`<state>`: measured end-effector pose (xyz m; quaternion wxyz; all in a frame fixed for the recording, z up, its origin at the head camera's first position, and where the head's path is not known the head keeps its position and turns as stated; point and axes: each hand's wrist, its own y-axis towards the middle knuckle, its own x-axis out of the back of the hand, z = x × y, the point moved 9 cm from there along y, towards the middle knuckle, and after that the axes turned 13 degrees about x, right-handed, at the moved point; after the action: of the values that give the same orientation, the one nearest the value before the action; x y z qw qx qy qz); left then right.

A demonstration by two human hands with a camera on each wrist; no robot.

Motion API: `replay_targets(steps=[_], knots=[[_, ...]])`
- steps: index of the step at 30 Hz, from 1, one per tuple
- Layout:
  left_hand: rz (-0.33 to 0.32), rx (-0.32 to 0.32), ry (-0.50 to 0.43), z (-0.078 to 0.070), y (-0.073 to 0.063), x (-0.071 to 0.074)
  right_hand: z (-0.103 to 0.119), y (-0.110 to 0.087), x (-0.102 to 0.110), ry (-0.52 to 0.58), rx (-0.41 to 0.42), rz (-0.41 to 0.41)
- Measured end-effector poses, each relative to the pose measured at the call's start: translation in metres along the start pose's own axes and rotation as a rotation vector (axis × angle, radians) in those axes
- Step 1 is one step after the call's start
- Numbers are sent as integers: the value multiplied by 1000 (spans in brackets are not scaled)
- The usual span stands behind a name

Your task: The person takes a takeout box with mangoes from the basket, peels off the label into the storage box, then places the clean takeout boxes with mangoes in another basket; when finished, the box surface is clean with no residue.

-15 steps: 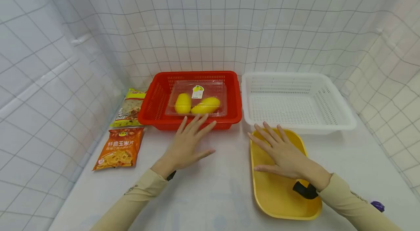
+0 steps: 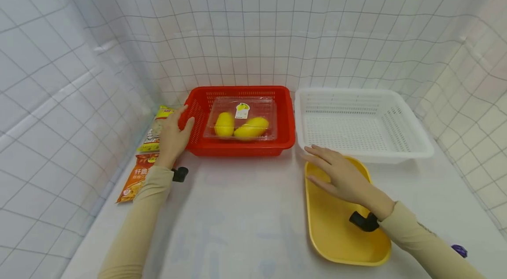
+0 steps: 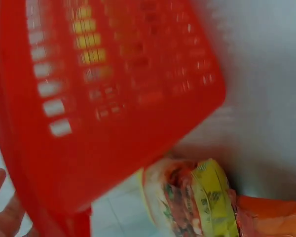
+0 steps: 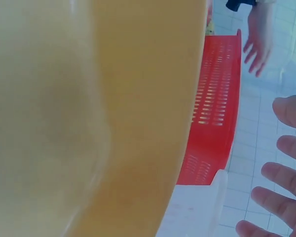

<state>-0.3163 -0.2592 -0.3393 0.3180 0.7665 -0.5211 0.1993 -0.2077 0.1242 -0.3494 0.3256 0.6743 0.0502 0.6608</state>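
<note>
My left hand (image 2: 173, 138) hovers with extended fingers over the left end of the red basket (image 2: 237, 152), partly covering two snack bags, one yellow-green (image 2: 148, 142), one orange (image 2: 136, 175). Whether it touches the rim, I cannot tell. In the left wrist view, its fingers (image 3: 7, 219) appear past the basket's rim. Inside the basket lies a clear plastic box (image 2: 263, 105) with two yellow mangoes (image 2: 253, 127). Held over the yellow tray (image 2: 336, 244), my right hand (image 2: 344, 180) has straight fingers and grips nothing; the right wrist view shows those fingers (image 4: 281, 177) spread.
A white basket (image 2: 364, 156) stands right of the red one, just behind the yellow tray. A small purple item (image 2: 459, 251) lies at the far right, beside my right sleeve. Grid-patterned walls (image 2: 253, 41) enclose the back and sides.
My left hand has moved left from the red basket's front to its left end, over the snack bags. The right hand has stayed above the yellow tray, its fingers drawn closer together.
</note>
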Motion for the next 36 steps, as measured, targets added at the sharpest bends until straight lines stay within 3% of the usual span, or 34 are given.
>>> replay_targets(steps=[2,5,9,12,16,25,31,36], knots=[[56,82,-13,15,13,-1,-2,9,1,-3,13,-33],[133,147,-22,32,24,-6,-7,26,0,3,32,-79],[235,210,19,54,27,-14,-17,47,-7,38,34,-126],[305,289,11,71,23,-19,-27,63,-14,81,-13,-124],[336,371,-103,83,21,-21,-48,85,-27,193,-161,-55],[372,457,-238,83,25,-32,-101,125,-69,498,-511,81],[374,483,-263,81,26,-35,-122,130,-98,687,-806,91],[378,480,-265,79,27,-33,-134,126,-114,770,-954,59]])
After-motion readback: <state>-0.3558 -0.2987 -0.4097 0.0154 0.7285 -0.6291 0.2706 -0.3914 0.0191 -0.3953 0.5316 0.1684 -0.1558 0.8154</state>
